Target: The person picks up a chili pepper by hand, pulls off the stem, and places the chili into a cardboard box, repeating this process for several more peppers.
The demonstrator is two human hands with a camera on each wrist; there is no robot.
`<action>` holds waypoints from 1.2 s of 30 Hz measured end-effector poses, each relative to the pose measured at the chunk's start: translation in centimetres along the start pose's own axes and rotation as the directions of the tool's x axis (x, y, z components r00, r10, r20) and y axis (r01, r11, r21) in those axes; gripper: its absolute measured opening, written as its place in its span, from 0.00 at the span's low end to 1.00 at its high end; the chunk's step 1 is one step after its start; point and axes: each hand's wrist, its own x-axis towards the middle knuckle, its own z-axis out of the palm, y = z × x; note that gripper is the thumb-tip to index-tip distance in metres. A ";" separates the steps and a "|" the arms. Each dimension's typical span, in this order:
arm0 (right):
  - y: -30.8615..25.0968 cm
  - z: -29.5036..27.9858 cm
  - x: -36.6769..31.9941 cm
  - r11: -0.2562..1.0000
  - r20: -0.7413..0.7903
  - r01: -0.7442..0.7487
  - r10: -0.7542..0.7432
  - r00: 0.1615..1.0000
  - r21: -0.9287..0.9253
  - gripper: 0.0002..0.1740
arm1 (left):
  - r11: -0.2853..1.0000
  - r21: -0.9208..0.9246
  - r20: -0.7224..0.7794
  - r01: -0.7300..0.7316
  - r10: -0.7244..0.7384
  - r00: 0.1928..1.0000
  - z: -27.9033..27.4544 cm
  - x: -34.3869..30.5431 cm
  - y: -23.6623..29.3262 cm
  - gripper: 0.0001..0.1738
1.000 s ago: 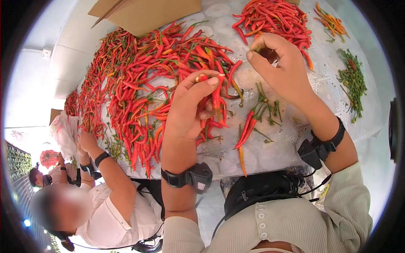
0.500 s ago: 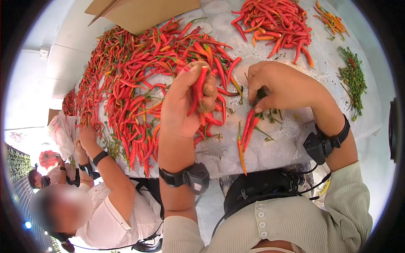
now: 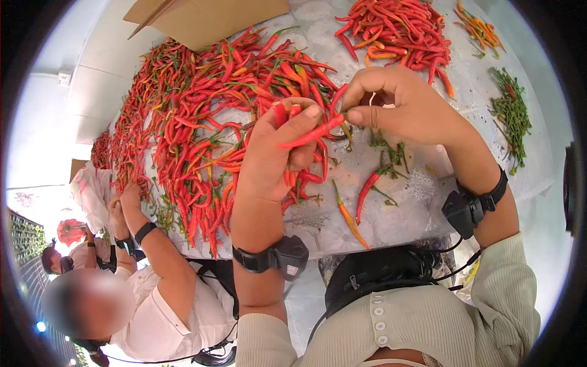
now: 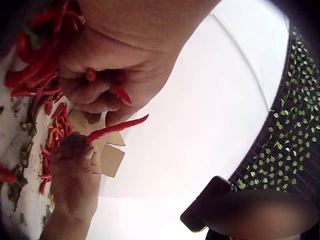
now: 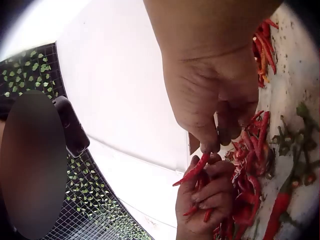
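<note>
My left hand (image 3: 272, 153) has its fingers curled round several red chilies, whose ends poke out by the thumb. One red chili (image 3: 313, 133) lies slantwise across it, its upper end pinched between thumb and fingertips of my right hand (image 3: 416, 110). In the left wrist view that chili (image 4: 117, 128) points away from the right hand (image 4: 75, 175), beneath the left hand (image 4: 120, 65). The right wrist view shows the chili (image 5: 192, 172) pinched by the right hand (image 5: 215, 95) just above the left hand (image 5: 205, 200).
A large heap of chilies (image 3: 189, 122) covers the table's left side below a cardboard box (image 3: 214, 21). Another red pile (image 3: 397, 27), orange chilies (image 3: 480, 30) and green stems (image 3: 512, 119) lie right. Near the front edge rest loose chilies (image 3: 367, 194). Another person (image 3: 165, 287) works at left.
My right hand went down to the loose chilies and stems, then rose back to the left hand with a red chili. The orange-green chili near the edge has shifted.
</note>
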 end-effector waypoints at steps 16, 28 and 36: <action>-0.2 1.0 0.1 0.998 -0.162 0.056 -0.051 0.986 0.026 0.10 | 0.990 0.141 -0.024 0.008 -0.005 1.000 1.0 -0.4 0.1 0.12; -1.2 1.8 -0.2 0.939 -0.305 0.223 -0.300 0.904 -0.262 0.05 | 0.983 0.178 0.008 -0.046 0.045 0.999 0.4 0.0 -0.3 0.10; -1.4 2.5 -0.3 0.852 -0.343 0.232 -0.418 0.841 -0.470 0.04 | 0.977 0.208 -0.025 -0.055 0.061 0.998 0.1 0.4 -0.6 0.09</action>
